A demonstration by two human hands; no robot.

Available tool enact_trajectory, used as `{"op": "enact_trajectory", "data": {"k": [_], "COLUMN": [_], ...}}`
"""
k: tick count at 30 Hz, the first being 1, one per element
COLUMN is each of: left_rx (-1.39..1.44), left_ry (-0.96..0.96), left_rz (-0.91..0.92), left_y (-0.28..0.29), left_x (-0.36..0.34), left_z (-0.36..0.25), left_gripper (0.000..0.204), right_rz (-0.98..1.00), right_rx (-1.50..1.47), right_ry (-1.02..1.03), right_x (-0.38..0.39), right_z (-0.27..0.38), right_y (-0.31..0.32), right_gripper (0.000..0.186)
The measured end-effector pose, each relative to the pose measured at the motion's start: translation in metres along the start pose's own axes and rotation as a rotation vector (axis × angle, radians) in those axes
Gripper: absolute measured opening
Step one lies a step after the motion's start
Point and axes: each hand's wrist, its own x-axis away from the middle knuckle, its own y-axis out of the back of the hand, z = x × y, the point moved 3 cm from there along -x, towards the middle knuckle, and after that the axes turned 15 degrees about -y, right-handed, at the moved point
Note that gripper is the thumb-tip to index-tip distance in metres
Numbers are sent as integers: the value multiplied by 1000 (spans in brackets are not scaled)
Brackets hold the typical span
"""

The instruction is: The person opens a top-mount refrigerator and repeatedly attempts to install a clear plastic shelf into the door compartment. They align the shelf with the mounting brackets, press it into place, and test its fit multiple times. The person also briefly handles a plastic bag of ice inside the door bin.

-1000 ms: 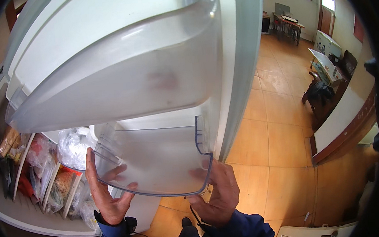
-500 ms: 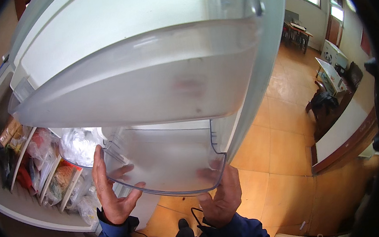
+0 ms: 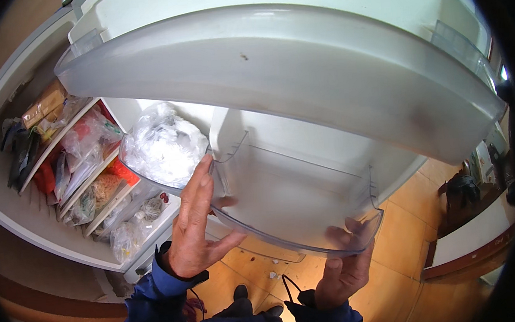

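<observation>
One clear door bin (image 3: 290, 188) is held at its ends by the left hand (image 3: 193, 232) and right hand (image 3: 345, 275), below one larger bin (image 3: 281, 80); at left, a smaller bin (image 3: 161, 185) holds crumpled plastic (image 3: 165, 144), beside three shelves (image 3: 90, 181) among bagged goods (image 3: 89, 138)

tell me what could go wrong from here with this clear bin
The left hand and right hand touch the clear bin only near its ends, so it might slip onto the tiled floor. Its left end appears close to the crumpled clear plastic, which it could snag. Lifting might knock the larger door shelf above.
</observation>
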Motion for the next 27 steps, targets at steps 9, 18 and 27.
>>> {"op": "enact_trajectory", "data": {"k": [9,18,27], "left_rx": [6,2,54], "left_ry": [26,-14,15], "left_rz": [11,10,-5], "left_y": [-4,2,6], "left_x": [5,-5,-6], "left_z": [-3,1,0], "left_gripper": [124,126,126], "right_rz": [31,72,29], "right_rx": [119,39,25], "right_ry": [2,-52,20], "right_x": [-1,1,3], "right_z": [2,-5,0], "right_y": [7,3,1], "right_gripper": [68,85,80]}}
